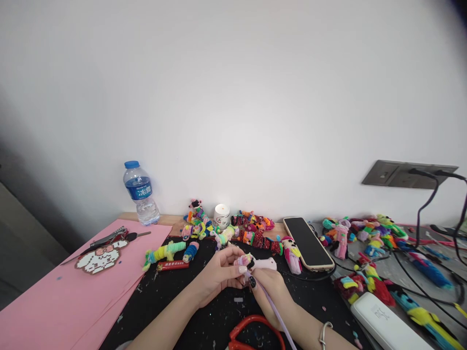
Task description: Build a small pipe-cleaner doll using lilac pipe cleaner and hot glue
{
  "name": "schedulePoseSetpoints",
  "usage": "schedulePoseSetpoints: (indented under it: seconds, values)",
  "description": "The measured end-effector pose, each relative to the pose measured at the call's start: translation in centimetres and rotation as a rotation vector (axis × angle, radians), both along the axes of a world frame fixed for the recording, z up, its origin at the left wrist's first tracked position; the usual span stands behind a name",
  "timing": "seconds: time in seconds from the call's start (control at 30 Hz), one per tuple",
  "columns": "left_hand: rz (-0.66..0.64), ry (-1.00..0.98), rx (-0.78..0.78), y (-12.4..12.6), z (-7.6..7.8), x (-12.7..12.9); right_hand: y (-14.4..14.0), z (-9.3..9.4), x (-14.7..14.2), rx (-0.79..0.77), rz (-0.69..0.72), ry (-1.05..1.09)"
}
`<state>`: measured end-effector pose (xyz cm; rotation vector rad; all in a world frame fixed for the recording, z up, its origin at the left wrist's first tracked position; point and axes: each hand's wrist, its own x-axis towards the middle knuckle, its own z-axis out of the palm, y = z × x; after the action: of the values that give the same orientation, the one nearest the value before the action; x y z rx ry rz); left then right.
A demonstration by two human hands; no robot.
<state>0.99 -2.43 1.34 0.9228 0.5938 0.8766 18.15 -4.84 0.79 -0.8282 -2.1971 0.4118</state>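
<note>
Near the front edge of the black-topped desk (175, 301), the left hand (219, 272) and right hand (270, 291) meet, both closed on a small pale-pink fuzzy pipe-cleaner doll (257, 263). The doll's long axis lies roughly parallel to that edge, head toward the left hand. A lilac pipe-cleaner strand (275, 311) trails from the right fingers toward the front edge.

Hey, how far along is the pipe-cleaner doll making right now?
Done: many finished dolls lie along the wall and more to the right of the phone. In hand: the left hand holds a small pale doll while the right hand works a lilac strand onto it. Left: that strand is still loose.
</note>
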Motion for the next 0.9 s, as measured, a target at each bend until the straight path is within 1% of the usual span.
schedulePoseSetpoints:
  seconds: [0.13, 0.23, 0.43, 0.57, 0.67, 0.73, 0.8, 0.9]
  values:
    - [0.007, 0.024, 0.016, -0.01, -0.13, 0.03, 0.04, -0.11, 0.02, 0.021, -0.02, -0.021]
    - [0.043, 0.07, 0.05, 0.09, -0.35, 0.12, 0.03, -0.02, 0.0, 0.05, -0.033, -0.018]
    - [0.148, 0.146, 0.211, 0.33, -0.58, 0.58, 0.01, 0.18, -0.22, 0.164, -0.048, -0.042]
    - [0.252, 0.287, 0.343, 0.04, -0.69, 0.67, -0.01, -0.1, -0.18, 0.256, -0.095, -0.087]
    - [0.305, 0.372, 0.427, -0.27, -0.77, 0.61, -0.1, -0.25, 0.0, 0.254, -0.097, -0.116]
    - [0.346, 0.371, 0.428, -0.35, -0.65, 0.55, -0.19, -0.23, 0.1, 0.208, -0.096, -0.13]
    - [0.409, 0.332, 0.39, -0.23, -0.39, 0.44, -0.28, -0.14, 0.12, 0.157, -0.107, -0.145]
    - [0.567, 0.247, 0.31, 0.34, 0.02, 0.1, -0.33, 0.07, -0.02, 0.122, -0.166, -0.157]
